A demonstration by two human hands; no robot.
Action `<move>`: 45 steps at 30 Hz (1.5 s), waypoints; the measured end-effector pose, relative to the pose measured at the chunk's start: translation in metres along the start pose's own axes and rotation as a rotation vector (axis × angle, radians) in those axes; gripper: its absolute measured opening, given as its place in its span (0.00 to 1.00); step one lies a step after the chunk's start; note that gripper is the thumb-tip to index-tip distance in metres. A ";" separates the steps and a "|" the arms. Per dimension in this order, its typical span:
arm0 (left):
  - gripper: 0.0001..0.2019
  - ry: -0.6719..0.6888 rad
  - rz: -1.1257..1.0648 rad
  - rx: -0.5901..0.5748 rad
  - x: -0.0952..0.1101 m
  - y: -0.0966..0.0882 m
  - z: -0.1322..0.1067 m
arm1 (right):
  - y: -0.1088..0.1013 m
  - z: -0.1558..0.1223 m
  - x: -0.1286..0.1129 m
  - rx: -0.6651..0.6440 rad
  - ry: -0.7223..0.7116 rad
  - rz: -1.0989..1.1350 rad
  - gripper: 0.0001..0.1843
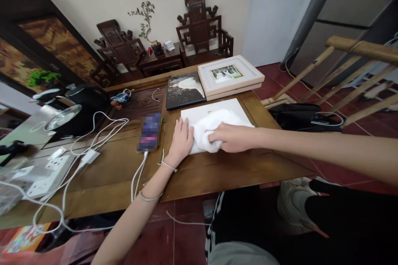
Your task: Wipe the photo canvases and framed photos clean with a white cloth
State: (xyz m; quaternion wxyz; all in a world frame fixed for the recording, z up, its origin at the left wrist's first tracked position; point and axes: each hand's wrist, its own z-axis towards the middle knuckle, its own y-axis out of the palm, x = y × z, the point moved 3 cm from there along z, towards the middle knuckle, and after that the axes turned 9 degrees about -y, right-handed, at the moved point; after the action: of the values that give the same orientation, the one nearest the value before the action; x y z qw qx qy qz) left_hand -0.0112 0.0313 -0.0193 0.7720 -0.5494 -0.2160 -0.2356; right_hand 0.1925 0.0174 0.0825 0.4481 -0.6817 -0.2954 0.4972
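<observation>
My right hand (234,137) is closed on a fluffy white cloth (211,126), pressing it onto a flat white board (194,114). The cloth hides much of the board's middle and right side. At the board's left edge lies my left hand (181,138), fingers stretched out and touching it. Behind the board, a dark photo panel (185,91) with a figure in white lies flat. Beside that panel sits a pale framed photo (226,73) on top of another pale frame. Left of my left hand is a phone (149,132) with a white cable plugged in.
A white power strip (49,176) and tangled white cables (93,140) cover the table's left part. A black kettle (85,99) stands behind them. On the right are a bamboo chair (354,49) and a black bag (295,116). Carved wooden chairs (199,25) line the wall.
</observation>
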 end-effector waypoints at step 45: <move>0.27 -0.270 -1.196 -0.003 0.019 -0.038 0.011 | -0.027 -0.045 -0.024 0.511 -0.059 -0.285 0.16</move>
State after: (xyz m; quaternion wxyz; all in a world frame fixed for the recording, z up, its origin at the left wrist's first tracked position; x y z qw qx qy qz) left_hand -0.0195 0.0285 0.0233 0.4712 -0.3593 -0.5823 -0.5566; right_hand 0.2286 -0.0056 0.1214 0.6617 -0.4836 -0.2665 0.5071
